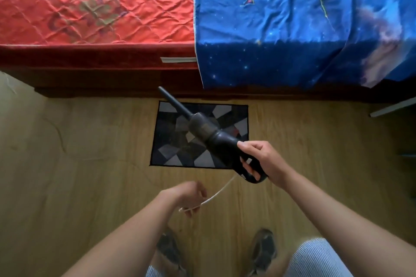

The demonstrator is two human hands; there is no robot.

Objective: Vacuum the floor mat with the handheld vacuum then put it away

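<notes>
A black handheld vacuum (207, 130) with a long thin nozzle is held in the air above the floor mat (171, 141), nozzle pointing up-left toward the bed. My right hand (258, 159) grips its loop handle at the rear. A white cord (219, 193) runs from the handle down to my left hand (191, 195), which pinches the cord's end with curled fingers. The mat is small, dark, with a grey and white geometric pattern, lying flat on the wood floor just in front of the bed.
A bed (101, 63) with a red quilted mattress fills the top; a blue starry sheet (292, 29) hangs over its right half. Light wood floor (78, 164) surrounds the mat. My two feet (263, 249) stand below. A shelf edge (391, 108) juts in at right.
</notes>
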